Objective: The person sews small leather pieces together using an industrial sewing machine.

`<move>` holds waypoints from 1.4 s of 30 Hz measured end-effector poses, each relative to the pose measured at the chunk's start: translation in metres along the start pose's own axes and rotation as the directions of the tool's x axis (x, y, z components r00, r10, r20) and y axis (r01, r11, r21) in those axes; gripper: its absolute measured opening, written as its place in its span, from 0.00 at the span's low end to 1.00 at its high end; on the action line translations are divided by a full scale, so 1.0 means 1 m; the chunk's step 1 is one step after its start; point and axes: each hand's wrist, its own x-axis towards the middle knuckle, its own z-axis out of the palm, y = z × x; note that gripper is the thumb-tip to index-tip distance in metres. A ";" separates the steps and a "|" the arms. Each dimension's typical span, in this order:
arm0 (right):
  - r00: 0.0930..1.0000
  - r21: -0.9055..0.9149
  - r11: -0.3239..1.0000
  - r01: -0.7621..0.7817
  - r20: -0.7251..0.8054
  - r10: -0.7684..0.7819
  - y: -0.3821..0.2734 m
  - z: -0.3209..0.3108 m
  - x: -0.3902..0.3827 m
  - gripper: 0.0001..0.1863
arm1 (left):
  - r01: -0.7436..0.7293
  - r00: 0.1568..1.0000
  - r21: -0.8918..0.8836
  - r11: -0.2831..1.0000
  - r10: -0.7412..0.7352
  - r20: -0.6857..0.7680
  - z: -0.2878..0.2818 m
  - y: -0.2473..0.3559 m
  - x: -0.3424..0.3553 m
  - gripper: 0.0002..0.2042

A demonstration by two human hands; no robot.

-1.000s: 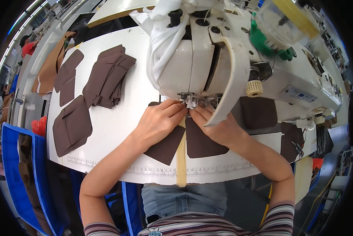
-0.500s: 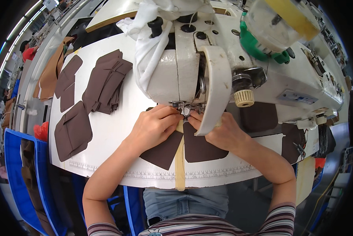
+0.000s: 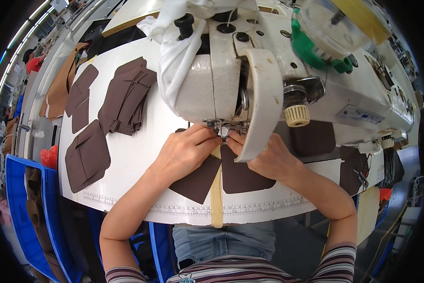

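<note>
The left hand (image 3: 186,151) is just beside the foot (image 3: 225,132) of the machine (image 3: 200,89), on its left. Its fingers are bent and close together, and the tips lie at the cloth; if they pinch it, I cannot tell. The right hand (image 3: 275,158) is on the right of the foot, with fingertips near to it. The guard (image 3: 264,94) covers a part of these fingers, so I cannot tell if they grip.

2 brown flaps spread below the foot: the left flap (image 3: 198,181), partly under the left hand, and the right flap (image 3: 245,174). Between them the yellow tape (image 3: 216,207) runs down from the foot to the table edge.

Compared with 0.5 s ago, the hands and the 2 flaps are almost in the same places around the foot. Compared with 1.0 s ago, the view has shifted a little, and the guard now hides more of the right fingers. The brown pile (image 3: 124,96), well apart to the left of the foot, has stayed on the table (image 3: 146,151).
</note>
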 end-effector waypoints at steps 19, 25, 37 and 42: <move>1.000 0.018 0.999 -0.030 0.011 0.030 0.000 0.000 0.001 0.05 | -0.004 1.000 -0.004 1.000 0.004 -0.024 0.000 0.002 0.000 0.09; 1.000 0.018 1.000 -0.020 0.004 0.020 -0.001 0.001 0.000 0.07 | -0.080 0.997 0.078 0.994 0.078 0.023 -0.003 0.002 -0.006 0.12; 0.999 -0.049 0.999 0.013 -0.028 -0.015 0.000 -0.003 0.003 0.11 | -0.109 0.993 0.071 0.992 0.105 0.057 -0.002 -0.005 -0.009 0.15; 0.999 -0.039 0.999 -0.013 -0.050 0.011 -0.001 0.001 0.005 0.09 | -0.122 0.992 0.073 0.990 0.122 0.015 -0.001 -0.007 -0.007 0.14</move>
